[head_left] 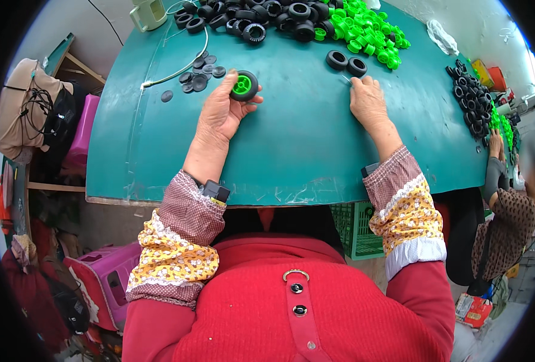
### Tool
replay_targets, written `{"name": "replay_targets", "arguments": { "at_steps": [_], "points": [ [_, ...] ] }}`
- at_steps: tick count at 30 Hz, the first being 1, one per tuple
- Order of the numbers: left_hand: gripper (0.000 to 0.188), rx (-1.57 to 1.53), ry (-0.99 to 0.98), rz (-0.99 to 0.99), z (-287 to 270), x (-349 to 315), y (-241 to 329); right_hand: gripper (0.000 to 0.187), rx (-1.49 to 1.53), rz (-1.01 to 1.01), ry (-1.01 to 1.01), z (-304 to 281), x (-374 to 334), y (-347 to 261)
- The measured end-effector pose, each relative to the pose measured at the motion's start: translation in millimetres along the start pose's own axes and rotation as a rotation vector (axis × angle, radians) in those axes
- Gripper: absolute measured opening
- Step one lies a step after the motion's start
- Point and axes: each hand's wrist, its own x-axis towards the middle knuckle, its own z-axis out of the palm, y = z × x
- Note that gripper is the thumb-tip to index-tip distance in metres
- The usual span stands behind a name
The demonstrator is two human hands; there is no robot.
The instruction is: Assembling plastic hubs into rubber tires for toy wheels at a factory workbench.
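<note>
My left hand [224,111] grips a small toy wheel [244,86], a black tyre with a green spoked hub set inside it. The wheel is held up on edge over the table, between thumb and fingers, its hub side showing. On the right, my right hand [368,101] is closed around a thin, pale, pointed tool [346,79], most of it hidden by the fingers. Just beyond that hand lie two black tyres [336,59], side by side and apart from the big pile. Several flat black discs [200,82] are scattered to the left of the wheel.
At the far side of the green table [279,157] are heaped black tyres [254,32] and green hubs [370,33]. A pale cord [186,70] curves across the left side, near a mug [150,15]. Another person [508,229] works at the right beside more tyres [469,102].
</note>
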Motion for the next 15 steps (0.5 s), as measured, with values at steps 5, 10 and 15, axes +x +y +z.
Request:
{"name": "replay_targets", "arguments": {
  "at_steps": [5, 10, 15],
  "points": [
    [0.024, 0.079, 0.015, 0.066, -2.1, 3.7, -11.5, 0.027, 0.764, -0.002, 0.038, -26.0, 12.5, -67.9],
    [0.023, 0.054, 0.016, 0.165, 12.6, 6.5, -25.3, 0.032, 1.418, 0.159, -0.315, -7.1, 21.2, -129.1],
    [0.023, 0.326, 0.091, 0.097, 14.0, 3.6, -22.1, 0.027, 1.76, 0.385, -0.304, 1.9, 18.8, -139.5]
  ]
}}
